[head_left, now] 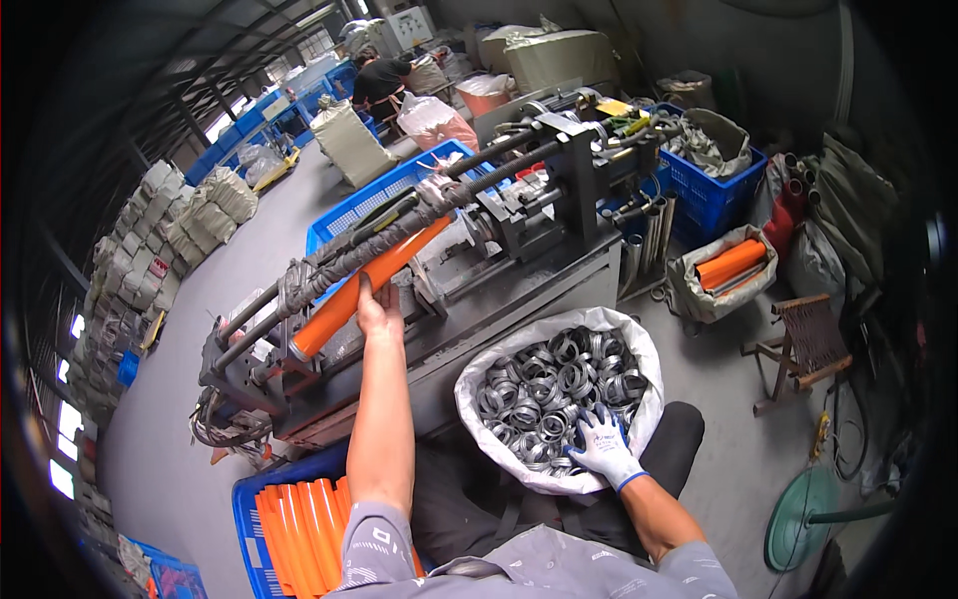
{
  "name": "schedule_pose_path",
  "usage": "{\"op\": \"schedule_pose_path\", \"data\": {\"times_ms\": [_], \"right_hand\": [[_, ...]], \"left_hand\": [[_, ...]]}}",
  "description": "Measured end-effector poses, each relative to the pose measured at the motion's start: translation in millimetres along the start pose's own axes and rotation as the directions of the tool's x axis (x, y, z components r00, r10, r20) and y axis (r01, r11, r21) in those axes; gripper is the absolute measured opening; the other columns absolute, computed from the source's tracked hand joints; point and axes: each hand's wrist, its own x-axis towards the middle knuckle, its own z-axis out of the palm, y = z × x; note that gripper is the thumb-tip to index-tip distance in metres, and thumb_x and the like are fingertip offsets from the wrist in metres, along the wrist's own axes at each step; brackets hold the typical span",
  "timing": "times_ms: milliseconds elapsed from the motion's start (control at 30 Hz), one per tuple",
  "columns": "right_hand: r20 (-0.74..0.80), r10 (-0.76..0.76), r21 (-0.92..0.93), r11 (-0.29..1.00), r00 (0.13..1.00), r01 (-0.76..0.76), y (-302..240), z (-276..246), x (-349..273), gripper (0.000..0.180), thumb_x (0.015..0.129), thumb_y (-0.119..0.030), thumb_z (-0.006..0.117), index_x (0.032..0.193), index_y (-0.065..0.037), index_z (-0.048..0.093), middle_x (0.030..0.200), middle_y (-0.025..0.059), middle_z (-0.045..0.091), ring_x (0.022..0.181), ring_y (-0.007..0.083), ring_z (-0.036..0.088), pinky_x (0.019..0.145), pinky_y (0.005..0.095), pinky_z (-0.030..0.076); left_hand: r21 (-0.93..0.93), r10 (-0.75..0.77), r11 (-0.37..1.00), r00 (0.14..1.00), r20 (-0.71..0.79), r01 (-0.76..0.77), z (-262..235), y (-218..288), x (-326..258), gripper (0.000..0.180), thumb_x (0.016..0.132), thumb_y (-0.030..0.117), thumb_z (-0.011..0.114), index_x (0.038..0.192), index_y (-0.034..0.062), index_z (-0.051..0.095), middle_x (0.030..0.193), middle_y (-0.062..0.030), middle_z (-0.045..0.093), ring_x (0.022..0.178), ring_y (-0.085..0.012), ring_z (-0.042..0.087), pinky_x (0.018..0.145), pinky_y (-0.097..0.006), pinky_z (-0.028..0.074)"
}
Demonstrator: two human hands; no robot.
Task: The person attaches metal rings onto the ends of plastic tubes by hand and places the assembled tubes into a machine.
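Across the machine bed lies a long orange tube (371,284), tilted up to the right. My bare left hand (379,307) is closed on its middle, the fingers partly hidden behind it. At my lap a white woven sack (647,351) with a rolled-down rim holds many grey metal rings (544,384). My right hand (605,447), in a white glove with dark fingertips, rests on the rings at the sack's near right side. Its fingers look spread, and I cannot make out a ring held in them.
The machine (589,190) has dark rods, one wrapped in cloth. A blue crate (245,519) of orange tubes stands at lower left. Right are a sack of orange tubes (689,290), a wooden stool (813,344) and a green round base (798,519). Another person (381,82) bends far off.
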Motion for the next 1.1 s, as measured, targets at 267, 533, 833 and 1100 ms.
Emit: {"op": "schedule_pose_path", "data": {"times_ms": [267,533,833,1100], "right_hand": [[0.019,0.01,-0.045,0.999,1.0,-0.01,5.1,7.4,-0.6,0.072,0.082,-0.053,0.068,0.132,-0.002,0.06,0.151,0.0149,0.042,0.145,0.0427,0.026,0.119,0.0566,0.022],[0.012,-0.005,-0.077,0.997,1.0,0.006,7.5,11.7,2.2,0.073,0.081,-0.053,0.069,0.133,-0.003,0.06,0.15,0.015,0.044,0.143,0.0436,0.028,0.119,0.0555,0.022],[0.031,0.014,-0.036,0.999,0.999,-0.013,9.2,3.4,1.1,0.074,0.08,-0.052,0.07,0.133,-0.001,0.059,0.15,0.0135,0.046,0.143,0.0432,0.028,0.12,0.0534,0.022],[0.027,-0.039,-0.047,0.998,0.999,0.041,5.1,7.4,4.0,0.072,0.08,-0.05,0.072,0.132,0.0,0.061,0.148,0.0147,0.047,0.143,0.0426,0.028,0.12,0.0529,0.023]], "left_hand": [[0.202,-0.078,0.973,0.986,-0.15,0.107,-2.3,-21.3,4.7,0.055,0.085,0.057,0.072,0.126,0.0217,0.058,0.123,-0.0023,0.065,0.118,-0.0162,0.06,0.102,-0.04,0.038],[0.184,-0.22,0.954,0.97,-0.101,0.235,-23.8,-28.2,3.3,0.069,0.09,0.048,0.068,0.146,0.0181,0.042,0.141,-0.0103,0.055,0.133,-0.0273,0.05,0.11,-0.047,0.033],[0.369,-0.183,0.904,0.975,-0.126,0.218,-12.9,-42.8,-6.8,0.067,0.093,0.056,0.063,0.143,0.013,0.047,0.137,-0.0106,0.061,0.126,-0.0261,0.057,0.102,-0.048,0.039],[0.024,-0.138,0.989,0.972,-0.191,0.145,-14.4,-54.9,16.6,0.056,0.09,0.045,0.071,0.135,0.0146,0.054,0.132,-0.0049,0.062,0.123,-0.0258,0.058,0.105,-0.048,0.037]]}}
